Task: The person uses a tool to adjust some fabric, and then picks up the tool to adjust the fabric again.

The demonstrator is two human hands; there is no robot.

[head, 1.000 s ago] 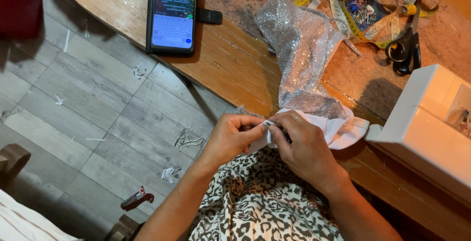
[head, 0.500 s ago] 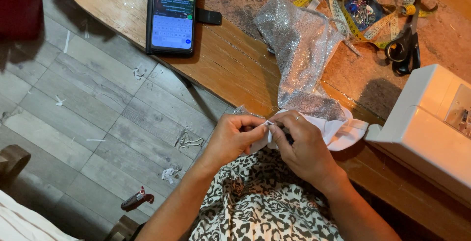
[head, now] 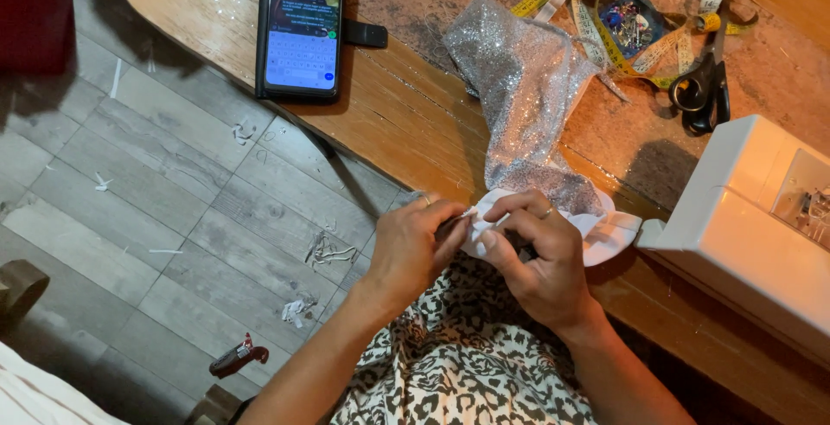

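My left hand (head: pixel 413 248) and my right hand (head: pixel 538 256) meet at the table's near edge, both pinching the folded edge of a white fabric piece (head: pixel 605 233). That white piece joins a silver glitter fabric (head: pixel 526 88) that lies up across the wooden table (head: pixel 406 122). The spot between my fingertips is mostly hidden by the fingers. A leopard-print garment (head: pixel 467 373) covers my lap below the hands.
A white sewing machine (head: pixel 752 226) stands at the right. Black scissors (head: pixel 705 83), a yellow tape measure (head: pixel 605 10) and a dish of pins (head: pixel 629 23) lie at the back. A lit phone (head: pixel 300 23) lies at the table's left edge. Fabric scraps litter the grey floor (head: pixel 130 183).
Both hands stay at the same spot on the white fabric; only the fingers shift slightly.
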